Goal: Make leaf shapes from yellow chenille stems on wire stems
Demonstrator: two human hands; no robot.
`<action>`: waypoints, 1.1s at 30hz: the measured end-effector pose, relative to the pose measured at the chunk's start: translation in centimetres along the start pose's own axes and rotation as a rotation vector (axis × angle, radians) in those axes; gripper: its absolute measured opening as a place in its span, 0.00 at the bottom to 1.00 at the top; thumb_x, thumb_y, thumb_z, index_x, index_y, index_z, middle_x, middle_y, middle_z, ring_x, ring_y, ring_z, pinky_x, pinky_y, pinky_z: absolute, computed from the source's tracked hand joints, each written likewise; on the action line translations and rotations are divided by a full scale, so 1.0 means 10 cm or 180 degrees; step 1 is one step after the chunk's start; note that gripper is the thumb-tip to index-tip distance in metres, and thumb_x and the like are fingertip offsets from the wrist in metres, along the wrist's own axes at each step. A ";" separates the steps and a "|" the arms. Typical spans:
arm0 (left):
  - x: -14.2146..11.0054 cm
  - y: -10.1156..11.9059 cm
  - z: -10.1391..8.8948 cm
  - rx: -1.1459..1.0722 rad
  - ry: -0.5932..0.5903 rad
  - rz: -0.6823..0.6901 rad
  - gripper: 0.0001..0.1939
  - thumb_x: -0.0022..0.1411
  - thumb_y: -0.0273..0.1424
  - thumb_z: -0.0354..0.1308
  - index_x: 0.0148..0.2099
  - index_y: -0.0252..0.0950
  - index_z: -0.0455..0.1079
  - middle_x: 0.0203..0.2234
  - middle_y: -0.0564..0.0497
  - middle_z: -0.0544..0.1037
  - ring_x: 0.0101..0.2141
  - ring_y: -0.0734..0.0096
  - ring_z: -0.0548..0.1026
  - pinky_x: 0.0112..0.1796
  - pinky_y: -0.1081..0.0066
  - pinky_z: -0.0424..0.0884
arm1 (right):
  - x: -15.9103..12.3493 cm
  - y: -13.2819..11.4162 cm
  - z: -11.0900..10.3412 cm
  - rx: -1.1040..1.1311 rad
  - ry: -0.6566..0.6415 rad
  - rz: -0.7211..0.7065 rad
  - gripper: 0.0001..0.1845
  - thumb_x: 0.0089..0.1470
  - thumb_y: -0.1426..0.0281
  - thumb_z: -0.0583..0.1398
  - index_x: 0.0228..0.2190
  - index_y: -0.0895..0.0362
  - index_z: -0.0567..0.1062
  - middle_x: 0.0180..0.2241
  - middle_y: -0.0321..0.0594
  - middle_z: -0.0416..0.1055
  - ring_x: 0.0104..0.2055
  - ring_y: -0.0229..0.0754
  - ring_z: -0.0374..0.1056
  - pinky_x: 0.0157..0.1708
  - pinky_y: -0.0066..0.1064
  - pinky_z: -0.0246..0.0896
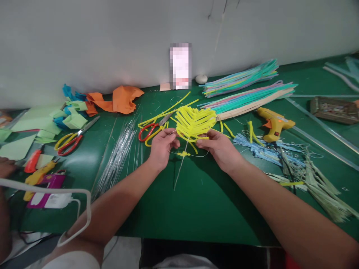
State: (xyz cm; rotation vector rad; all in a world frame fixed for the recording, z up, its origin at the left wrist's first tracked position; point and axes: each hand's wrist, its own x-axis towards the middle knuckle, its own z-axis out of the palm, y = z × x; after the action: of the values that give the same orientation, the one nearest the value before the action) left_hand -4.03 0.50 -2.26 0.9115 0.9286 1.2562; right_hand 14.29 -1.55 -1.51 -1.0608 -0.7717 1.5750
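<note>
A yellow leaf made of pipe cleaners (195, 122) is held up between both hands, its thin wire stem slanting down with a small yellow twist on it. My left hand (163, 147) is closed, pinching at the leaf's lower left side. At the lower right, my right hand (220, 147) pinches the leaf's edge. A thin wire loops below between the hands. Just behind my left hand lie red-handled scissors (148, 132) and loose yellow pipe cleaners (165, 113).
Bundles of coloured pipe cleaners (249, 99) lie at the back right, near a yellow glue gun (273, 123). Straight wires (117, 157) lie left. Further left are more scissors (74, 140), orange paper (126, 99) and another person's hand (7, 167). A phone (181, 67) leans against the wall.
</note>
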 end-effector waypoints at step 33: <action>-0.02 -0.01 -0.01 0.0069 -0.0012 0.0062 0.09 0.52 0.29 0.63 0.37 0.35 0.72 0.28 0.53 0.76 0.21 0.78 0.72 0.25 0.73 0.68 | 0.02 0.06 0.00 0.0347 0.0816 -0.0408 0.18 0.35 0.68 0.71 0.31 0.53 0.74 0.30 0.32 0.70 0.33 0.36 0.68 0.37 0.32 0.67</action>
State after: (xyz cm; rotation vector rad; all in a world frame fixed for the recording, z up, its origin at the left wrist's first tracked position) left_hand -4.07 0.34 -2.40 0.9417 0.9342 1.2627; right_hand 14.06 -1.48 -2.10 -1.0859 -0.5617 1.3262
